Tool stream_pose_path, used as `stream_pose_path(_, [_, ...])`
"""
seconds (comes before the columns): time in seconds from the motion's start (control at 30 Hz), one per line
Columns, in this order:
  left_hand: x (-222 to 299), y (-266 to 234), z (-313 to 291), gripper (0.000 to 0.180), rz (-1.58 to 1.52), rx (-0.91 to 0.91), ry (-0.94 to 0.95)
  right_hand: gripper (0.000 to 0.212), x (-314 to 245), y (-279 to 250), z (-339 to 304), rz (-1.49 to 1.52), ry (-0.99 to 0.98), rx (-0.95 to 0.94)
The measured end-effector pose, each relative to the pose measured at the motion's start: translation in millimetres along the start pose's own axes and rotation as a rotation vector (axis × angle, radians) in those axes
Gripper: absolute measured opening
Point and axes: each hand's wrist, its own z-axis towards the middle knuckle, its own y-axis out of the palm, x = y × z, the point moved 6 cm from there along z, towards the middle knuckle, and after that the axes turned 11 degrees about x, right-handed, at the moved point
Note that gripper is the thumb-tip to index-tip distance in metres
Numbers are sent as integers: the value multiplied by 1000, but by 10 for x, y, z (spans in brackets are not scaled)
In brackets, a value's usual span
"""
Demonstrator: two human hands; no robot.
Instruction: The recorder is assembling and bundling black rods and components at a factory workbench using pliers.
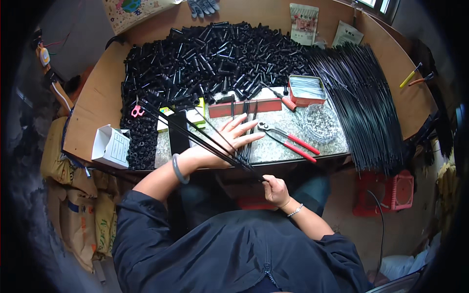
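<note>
My right hand [276, 191] is closed around the near end of a bundle of thin black rods [250, 169], just in front of the table edge. The bundle slants up to the left, crossing over my left hand and wrist. My left hand [231, 135] lies open with fingers apart, over several other black rods [247, 146] on the speckled work mat [273, 124]. These rods reach up to a red bar [270, 106] with dark pieces on it. Red-handled pincers [293, 146] lie right of my left fingertips. A flat black rectangular thing [179, 132] lies left of my hand.
Black tubular parts [195, 58] are heaped at the back; long black rods [361, 107] cover the right side. Near the mat's right end are a red tin [307, 100], clear dish [320, 124] and red-handled screwdriver [288, 102]. Pink scissors [138, 111] and a white box [111, 146] lie left.
</note>
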Motion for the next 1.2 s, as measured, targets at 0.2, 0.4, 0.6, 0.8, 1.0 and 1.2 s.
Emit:
stream_pose_path(0.2, [-170, 23, 146, 23, -174, 522, 130, 13, -199, -119, 170, 28, 34, -2])
stream_pose_path(0.4, [-322, 61, 228, 21, -285, 623, 110, 17, -771, -503, 473, 226, 168, -113])
stream_pose_path(0.6, [-598, 51, 385, 17, -172, 610, -93, 15, -956, -790, 645, 229, 158, -41])
stream_pose_path(0.8, [-1133, 60, 795, 39, 304, 373, 69, 15, -87, -204, 96, 32, 43, 65])
stream_pose_path(1.0, [-1231, 2, 664, 56, 641, 340, -184, 14, 367, 76, -179, -39, 99, 79])
stream_pose_path(1.2, [-243, 44, 97, 74, 103, 49, 125, 13, 565, 67, -264, -84, 134, 34])
